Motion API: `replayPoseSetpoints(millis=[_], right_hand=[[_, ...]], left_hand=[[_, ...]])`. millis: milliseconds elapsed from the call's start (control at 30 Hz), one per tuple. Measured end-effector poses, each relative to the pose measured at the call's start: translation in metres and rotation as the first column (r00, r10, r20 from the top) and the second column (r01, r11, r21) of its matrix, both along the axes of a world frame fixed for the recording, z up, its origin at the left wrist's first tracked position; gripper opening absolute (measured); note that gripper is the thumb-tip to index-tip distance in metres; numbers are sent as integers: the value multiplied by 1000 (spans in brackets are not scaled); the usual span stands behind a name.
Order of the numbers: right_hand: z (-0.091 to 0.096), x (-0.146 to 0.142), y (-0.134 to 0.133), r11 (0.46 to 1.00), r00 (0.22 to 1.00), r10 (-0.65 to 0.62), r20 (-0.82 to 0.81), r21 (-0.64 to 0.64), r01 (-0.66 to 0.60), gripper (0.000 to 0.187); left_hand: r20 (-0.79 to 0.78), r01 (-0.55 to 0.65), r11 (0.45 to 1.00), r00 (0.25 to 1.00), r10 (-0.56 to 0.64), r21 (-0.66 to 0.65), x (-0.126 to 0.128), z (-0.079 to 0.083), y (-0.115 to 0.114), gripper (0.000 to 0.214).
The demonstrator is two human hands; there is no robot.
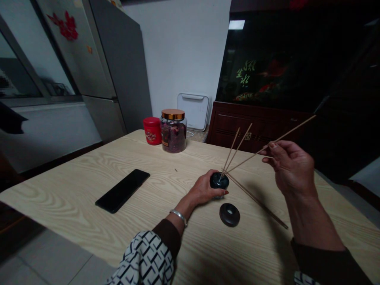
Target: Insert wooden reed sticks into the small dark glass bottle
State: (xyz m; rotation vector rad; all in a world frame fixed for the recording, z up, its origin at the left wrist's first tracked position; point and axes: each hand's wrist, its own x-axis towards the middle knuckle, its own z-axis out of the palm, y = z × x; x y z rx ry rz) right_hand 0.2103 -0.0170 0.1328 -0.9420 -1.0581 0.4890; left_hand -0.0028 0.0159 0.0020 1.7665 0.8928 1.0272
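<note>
My left hand [204, 189] is wrapped round a small dark round holder [219, 180] standing on the pale wooden table [89, 186]. Two thin sticks [234, 150] rise slanting out of the holder. My right hand [289, 166] pinches a third long stick [292, 130] whose lower end reaches the holder's top. More sticks [258, 202] lie flat on the table to the right of the holder. A dark round lid with a pale centre [229, 214] lies just in front of the holder.
A black phone [122, 190] lies face down on the left. At the table's far edge stand a red tin [152, 130] and a glass jar with a copper lid [173, 131]. A fridge [103, 67], a white appliance [193, 111] and a dark cabinet [261, 124] stand behind.
</note>
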Motion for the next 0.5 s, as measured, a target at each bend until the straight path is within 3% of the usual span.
replayPoseSetpoints(millis=[133, 267, 367, 500], right_hand=[[-6, -16, 1, 999, 990, -26, 138, 38, 21, 21], [-17, -28, 3, 1000, 978, 19, 207, -23, -14, 23], [-28, -36, 6, 992, 957, 103, 273, -104, -77, 25], [-36, -33, 10, 949, 859, 261, 440, -283, -143, 30]], left_hand=[[7, 4, 1000, 1000, -3, -6, 0, 0, -1, 73], [23, 2, 1000, 1000, -1, -19, 1, 1, -1, 72], [20, 4, 1000, 1000, -3, -10, 1, 2, -1, 71], [15, 1, 1000, 1000, -1, 9, 1, 1, -1, 71]])
